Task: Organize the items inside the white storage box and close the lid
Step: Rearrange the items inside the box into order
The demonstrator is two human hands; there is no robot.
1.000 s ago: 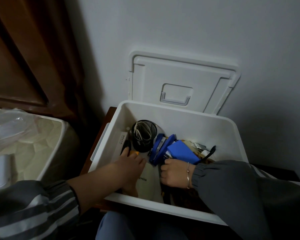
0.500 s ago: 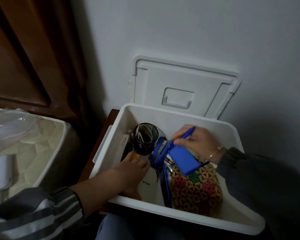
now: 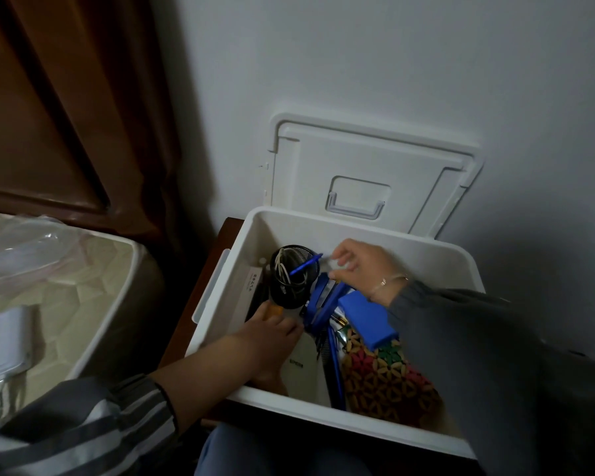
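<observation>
The white storage box [image 3: 220,304] stands open, and its lid [image 3: 375,166] leans upright against the wall. A black mesh cup [image 3: 291,286] at the back left of the box holds cables, with a blue pen [image 3: 304,264] leaning in it. Beside the cup lie a blue stapler-like tool [image 3: 323,304], a blue block [image 3: 364,317], a colourful patterned pouch [image 3: 382,383] and a white flat item [image 3: 304,372]. My right hand [image 3: 361,266] hovers just right of the pen with loosely curled fingers, a small gap between them. My left hand [image 3: 272,334] rests flat on the white item, fingertips by an orange object [image 3: 276,309].
The box sits on a dark wooden stand [image 3: 227,235] against a pale wall. To the left is a mattress [image 3: 66,304] with clear plastic and a white device [image 3: 4,341] on it. Behind the mattress is a dark wooden headboard [image 3: 49,97].
My right hand lifted the blue pen from the front of the box, carried it back and left to the mesh cup, and let it go there. The left hand has stayed put.
</observation>
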